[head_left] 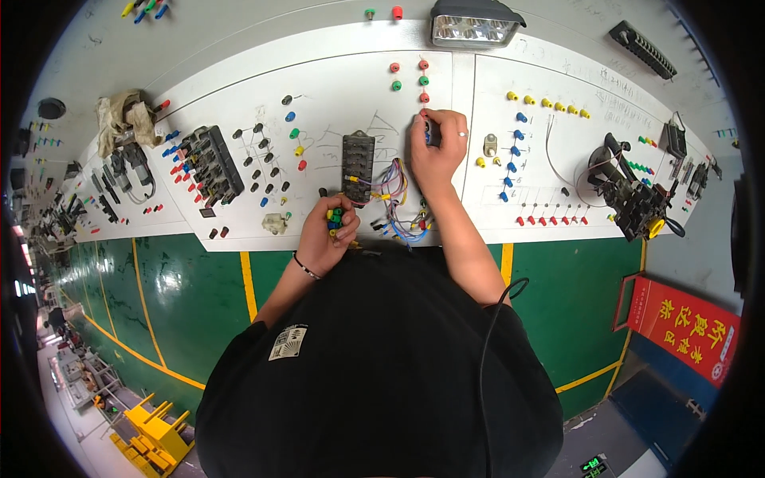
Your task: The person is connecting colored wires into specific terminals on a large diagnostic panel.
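My left hand (pixel 320 239) is curled around a small bunch of coloured binding posts (pixel 335 217), with green, yellow and blue ones showing between the fingers. It sits just below a black block with rows of slots (pixel 358 162) on the white panel. Higher up, my right hand (pixel 440 159) has its fingertips closed on a red binding post (pixel 424 114), the lowest visible in a vertical column. The fingers partly cover that post, and the back of the hand hides the panel beneath. Between the hands, a loose bundle of coloured wires (pixel 394 199) hangs off the panel.
The white panel (pixel 319 72) carries several groups of coloured posts. A lamp (pixel 476 30) is at its top edge, a black relay block (pixel 211 166) on the left, and a black switch assembly (pixel 633 199) juts out at right. A green floor (pixel 191 295) with yellow lines lies below.
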{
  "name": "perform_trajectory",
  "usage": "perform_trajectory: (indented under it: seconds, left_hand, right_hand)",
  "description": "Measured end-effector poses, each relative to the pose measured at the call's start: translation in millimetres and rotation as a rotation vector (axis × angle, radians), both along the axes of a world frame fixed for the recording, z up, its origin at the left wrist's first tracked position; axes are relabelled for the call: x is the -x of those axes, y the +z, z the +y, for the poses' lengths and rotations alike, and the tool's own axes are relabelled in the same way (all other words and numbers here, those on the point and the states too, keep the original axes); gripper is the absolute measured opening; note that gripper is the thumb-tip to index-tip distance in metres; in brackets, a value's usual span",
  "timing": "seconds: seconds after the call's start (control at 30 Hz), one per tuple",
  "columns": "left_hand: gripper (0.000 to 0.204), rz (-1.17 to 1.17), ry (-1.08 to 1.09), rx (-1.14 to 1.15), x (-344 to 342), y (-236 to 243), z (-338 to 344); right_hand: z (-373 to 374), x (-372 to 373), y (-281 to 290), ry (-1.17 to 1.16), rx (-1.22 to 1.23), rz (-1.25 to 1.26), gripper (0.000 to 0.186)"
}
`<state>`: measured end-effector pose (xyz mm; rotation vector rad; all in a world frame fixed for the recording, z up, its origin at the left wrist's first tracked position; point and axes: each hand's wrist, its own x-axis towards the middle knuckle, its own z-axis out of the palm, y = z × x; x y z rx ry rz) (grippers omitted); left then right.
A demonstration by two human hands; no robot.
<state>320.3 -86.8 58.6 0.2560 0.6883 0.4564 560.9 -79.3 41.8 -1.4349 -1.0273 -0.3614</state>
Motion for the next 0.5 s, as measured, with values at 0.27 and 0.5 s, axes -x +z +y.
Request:
perform_trajectory:
  seconds: [0.27,0.5]
  left_hand:
    - [0.018,0.067,0.092,0.016,-7,8,-16]
    - [0.018,0.094,0.177,-0.021,-14,8,-42]
  right_hand:
    - [3,-1,0,-0.011,-0.03,0.031,0.015]
    - [-1,-3,0,0.032,0.06,0.033,0.02]
